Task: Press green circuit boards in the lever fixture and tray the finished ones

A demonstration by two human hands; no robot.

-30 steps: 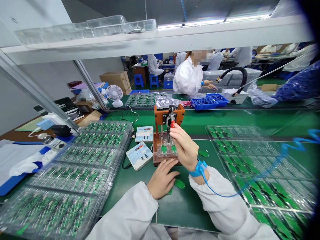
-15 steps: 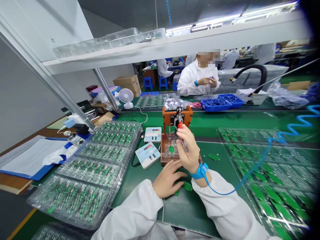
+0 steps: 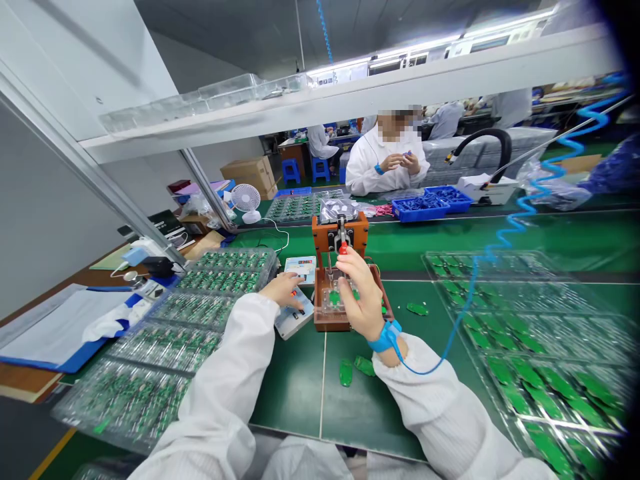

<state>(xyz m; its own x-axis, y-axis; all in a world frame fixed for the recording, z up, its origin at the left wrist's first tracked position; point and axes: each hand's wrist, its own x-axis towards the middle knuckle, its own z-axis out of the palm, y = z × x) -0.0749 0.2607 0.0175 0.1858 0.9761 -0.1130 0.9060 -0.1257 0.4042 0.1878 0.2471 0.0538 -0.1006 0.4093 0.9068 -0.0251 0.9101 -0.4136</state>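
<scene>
My right hand (image 3: 361, 291) is wrapped round the red-tipped lever (image 3: 343, 249) of a small orange-brown test fixture (image 3: 340, 270) in the middle of the green mat. A green circuit board lies under the fixture's clear plate (image 3: 334, 298). My left hand (image 3: 286, 289) rests with fingers stretched on a small white meter box (image 3: 293, 319) with a red display, left of the fixture. Two loose green boards (image 3: 354, 369) lie on the mat near my right wrist, and another board (image 3: 417, 309) lies right of the fixture. A blue wrist strap (image 3: 385, 337) with a coiled cord is on my right wrist.
Clear trays of green boards (image 3: 175, 333) are stacked at the left, and more trays (image 3: 530, 347) lie at the right. A second meter box (image 3: 301, 268) sits behind the first. Across the belt a person in a white coat (image 3: 385, 160) works beside blue bins (image 3: 430, 202) and a small fan (image 3: 247, 200).
My left hand moved from the mat in front of the fixture up and left onto the white meter box. My right hand stays on the lever. The camera view shifted slightly.
</scene>
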